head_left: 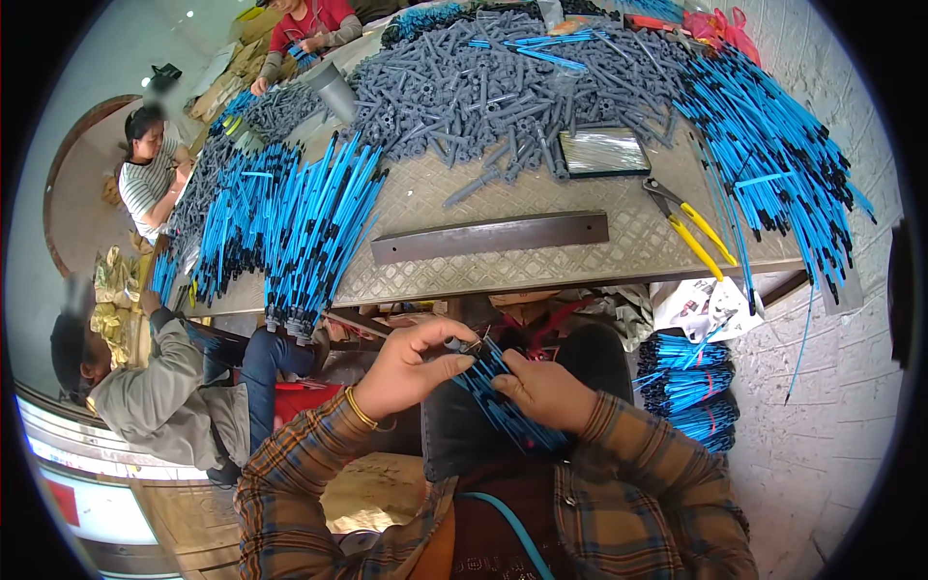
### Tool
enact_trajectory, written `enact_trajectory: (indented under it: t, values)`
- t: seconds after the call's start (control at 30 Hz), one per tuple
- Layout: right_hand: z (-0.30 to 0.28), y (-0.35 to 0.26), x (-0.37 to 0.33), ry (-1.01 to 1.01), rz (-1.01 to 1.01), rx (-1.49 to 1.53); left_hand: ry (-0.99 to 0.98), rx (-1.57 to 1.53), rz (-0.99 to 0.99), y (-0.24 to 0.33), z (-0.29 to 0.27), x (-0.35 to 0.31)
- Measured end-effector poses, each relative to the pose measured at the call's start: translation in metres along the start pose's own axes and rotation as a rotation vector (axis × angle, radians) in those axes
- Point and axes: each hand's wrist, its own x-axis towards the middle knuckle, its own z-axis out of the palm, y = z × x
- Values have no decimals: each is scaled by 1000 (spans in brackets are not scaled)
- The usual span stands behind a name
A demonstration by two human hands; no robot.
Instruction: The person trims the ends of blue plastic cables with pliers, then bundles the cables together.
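Observation:
Over my lap, my left hand (411,367) pinches thumb and forefinger around a small dark piece at the top of a bundle of thin blue rods (505,411). What exactly is in that pinch is too small to make out. My right hand (546,391) is closed around the upper part of the same bundle, thumb toward the left hand. The rods slant down to the right beneath the right hand, where dark ends show. Both hands are below the near edge of the table, with a yellow band on the left wrist.
On the table (425,280) lie a dark metal bar (491,238), yellow-handled pliers (691,227), a clear-topped box (604,153) and a heap of grey plastic plugs (464,82). Blue rods pile up left (319,222) and right (773,155). Tied bundles (701,387) stand below. Several people work leftward.

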Motion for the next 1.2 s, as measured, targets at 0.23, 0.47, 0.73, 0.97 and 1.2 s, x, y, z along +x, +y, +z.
enact_trajectory:
  t: [0.23, 0.47, 0.73, 0.97, 1.2]
  values:
    - [-13, 23, 17, -245, -129, 241, -121, -157, 1, 3, -1, 4]
    - [-7, -4, -1, -149, 47, -36, -52, -224, -114, -3, -4, 3]
    - [-11, 26, 15, -228, -159, 175, -111, -164, -12, -3, -3, 5]
    - [-10, 21, 10, -225, -136, 129, 48, -495, -61, -25, 28, -12]
    - [-3, 12, 6, -221, -117, 99, 272, -277, 38, -27, 57, -22]
